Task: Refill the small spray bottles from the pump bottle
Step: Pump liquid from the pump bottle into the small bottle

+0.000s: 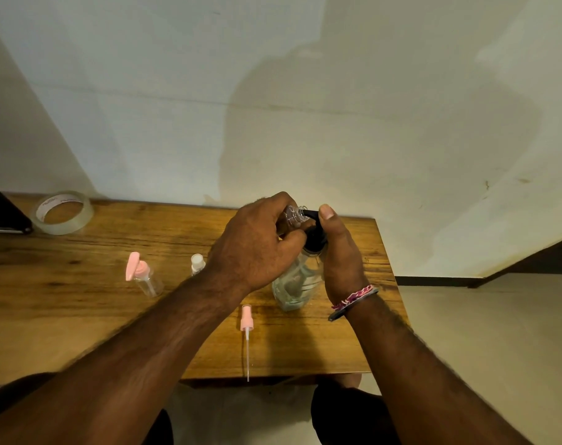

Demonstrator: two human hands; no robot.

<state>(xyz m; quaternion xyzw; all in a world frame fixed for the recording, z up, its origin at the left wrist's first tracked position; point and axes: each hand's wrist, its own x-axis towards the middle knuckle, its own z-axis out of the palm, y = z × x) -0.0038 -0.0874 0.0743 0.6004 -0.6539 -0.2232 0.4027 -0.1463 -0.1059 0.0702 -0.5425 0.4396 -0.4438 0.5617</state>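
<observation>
While curled left fingers (289, 234) pinch it, small spray bottle (295, 215) mouth-to-nozzle at pump bottle (297, 284), right-hand (340, 252) gripped.

One pump bottle (297, 284) stands on the table (80, 252). Three small spray bottles: one held uncapped (295, 215) at the pump's spout, one with a pink cap (144, 277) at left, one with a white cap (197, 263) behind the left arm. One loose pink spray head (246, 322), one tape roll (62, 211), two hands.
</observation>
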